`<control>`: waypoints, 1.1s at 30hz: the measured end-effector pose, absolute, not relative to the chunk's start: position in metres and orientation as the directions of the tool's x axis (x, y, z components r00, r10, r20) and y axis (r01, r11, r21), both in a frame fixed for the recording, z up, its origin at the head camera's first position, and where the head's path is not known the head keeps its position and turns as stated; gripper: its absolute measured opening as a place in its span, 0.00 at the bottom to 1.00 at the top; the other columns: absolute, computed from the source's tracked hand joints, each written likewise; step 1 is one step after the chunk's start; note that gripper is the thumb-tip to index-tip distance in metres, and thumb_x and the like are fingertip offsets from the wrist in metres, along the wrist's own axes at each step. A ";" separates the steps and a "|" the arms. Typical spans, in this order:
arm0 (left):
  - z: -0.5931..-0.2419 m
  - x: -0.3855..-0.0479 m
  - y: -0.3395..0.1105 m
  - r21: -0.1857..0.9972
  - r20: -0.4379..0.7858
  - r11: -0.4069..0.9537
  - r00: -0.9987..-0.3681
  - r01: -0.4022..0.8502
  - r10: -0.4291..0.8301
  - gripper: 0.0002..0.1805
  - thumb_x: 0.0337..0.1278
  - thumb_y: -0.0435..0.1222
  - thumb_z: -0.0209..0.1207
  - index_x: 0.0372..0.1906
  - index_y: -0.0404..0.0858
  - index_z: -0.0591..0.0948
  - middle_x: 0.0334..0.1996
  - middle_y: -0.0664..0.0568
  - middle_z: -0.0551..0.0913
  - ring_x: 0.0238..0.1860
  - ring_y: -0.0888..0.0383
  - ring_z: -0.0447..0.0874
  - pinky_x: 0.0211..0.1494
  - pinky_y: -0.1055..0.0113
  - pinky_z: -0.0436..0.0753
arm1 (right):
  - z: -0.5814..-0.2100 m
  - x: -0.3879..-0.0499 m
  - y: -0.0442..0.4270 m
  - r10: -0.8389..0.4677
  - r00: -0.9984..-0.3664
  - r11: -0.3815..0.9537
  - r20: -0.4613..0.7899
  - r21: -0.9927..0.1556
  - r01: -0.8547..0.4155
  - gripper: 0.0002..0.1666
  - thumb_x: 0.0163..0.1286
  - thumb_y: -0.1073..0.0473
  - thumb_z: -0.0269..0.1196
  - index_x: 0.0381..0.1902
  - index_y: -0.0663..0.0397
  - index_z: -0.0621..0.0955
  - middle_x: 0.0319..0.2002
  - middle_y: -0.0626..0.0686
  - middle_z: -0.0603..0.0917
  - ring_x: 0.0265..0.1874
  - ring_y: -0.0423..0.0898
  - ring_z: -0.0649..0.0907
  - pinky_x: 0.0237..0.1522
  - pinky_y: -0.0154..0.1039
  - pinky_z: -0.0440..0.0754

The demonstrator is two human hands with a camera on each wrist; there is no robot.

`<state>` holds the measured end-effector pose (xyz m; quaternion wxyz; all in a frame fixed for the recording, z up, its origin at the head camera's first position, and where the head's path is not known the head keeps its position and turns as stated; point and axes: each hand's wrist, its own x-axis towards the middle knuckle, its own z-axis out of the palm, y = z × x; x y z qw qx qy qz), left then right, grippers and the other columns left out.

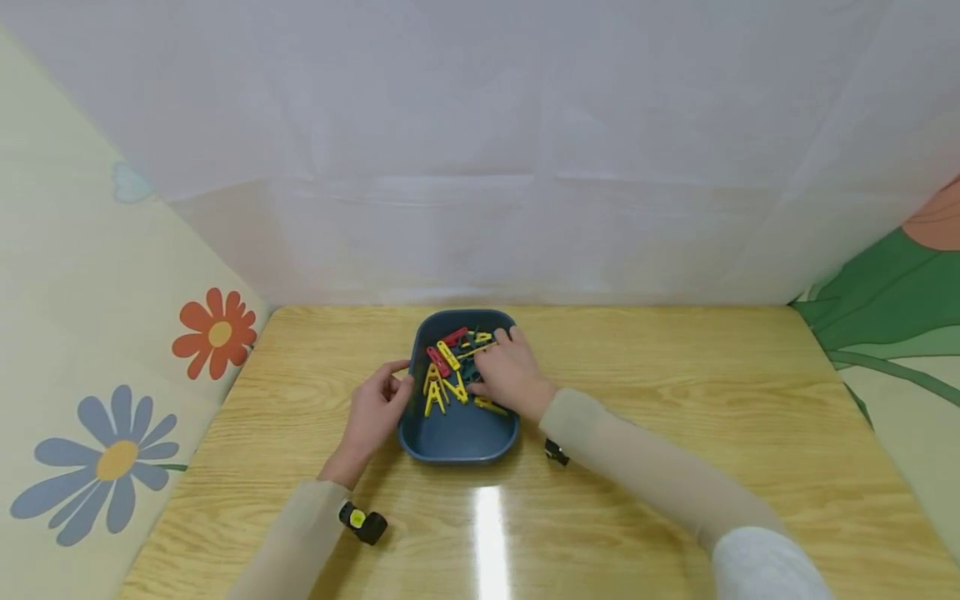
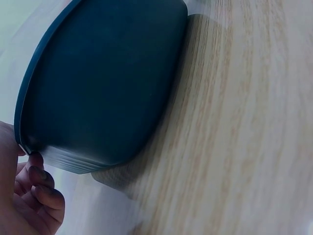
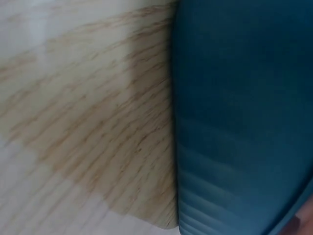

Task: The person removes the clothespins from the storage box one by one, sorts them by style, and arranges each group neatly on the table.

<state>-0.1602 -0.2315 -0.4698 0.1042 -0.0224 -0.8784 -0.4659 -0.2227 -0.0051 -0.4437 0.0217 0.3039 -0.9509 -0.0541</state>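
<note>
Head view: the left hand (image 1: 378, 404) pinched the rim of the tray (image 1: 459, 443); under and left of the right hand (image 1: 513, 375) lay clothespins (image 1: 448, 356), probably light and stiff, best pinched at their handles. Left wrist view: thumb and fingers met at the tray's rim. Right wrist view: I could not tell the right hand's grip beyond the tray.

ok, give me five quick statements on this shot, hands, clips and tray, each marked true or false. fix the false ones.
1. The left hand holds the blue tray by its rim. True.
2. The right hand lies flat on the table, away from the tray. False: it reaches into the tray, over the clips.
3. Every clip in the tray is yellow. False: there are red clips among them.
4. The tray rests on the table. True.
5. The red flower is on the right-hand wall. False: it is on the left-hand one.
</note>
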 end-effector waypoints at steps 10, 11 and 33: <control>-0.468 -0.159 -0.229 0.813 0.173 0.573 -0.983 0.103 -0.068 0.17 0.72 0.32 0.59 0.61 0.30 0.82 0.26 0.49 0.79 0.23 0.63 0.72 0.27 0.72 0.71 | -0.442 -0.225 -0.012 -0.583 -0.812 0.803 -0.024 0.133 -0.581 0.25 0.69 0.29 0.65 0.25 0.40 0.85 0.32 0.44 0.88 0.42 0.50 0.75 0.50 0.48 0.65; -0.468 -0.159 -0.228 0.812 0.174 0.574 -0.982 0.104 -0.069 0.17 0.72 0.32 0.59 0.61 0.30 0.82 0.25 0.49 0.79 0.23 0.63 0.72 0.27 0.72 0.71 | -0.442 -0.225 -0.013 -0.580 -0.814 0.805 -0.028 0.130 -0.579 0.25 0.69 0.30 0.65 0.24 0.40 0.84 0.32 0.44 0.87 0.42 0.50 0.74 0.50 0.47 0.64; -0.469 -0.161 -0.229 0.795 0.193 0.594 -0.980 0.123 -0.055 0.17 0.73 0.32 0.59 0.61 0.30 0.82 0.26 0.49 0.79 0.23 0.63 0.72 0.27 0.71 0.71 | -0.442 -0.225 -0.021 -0.586 -0.807 0.795 -0.076 0.140 -0.591 0.17 0.72 0.37 0.65 0.31 0.39 0.87 0.40 0.45 0.89 0.45 0.51 0.77 0.51 0.48 0.65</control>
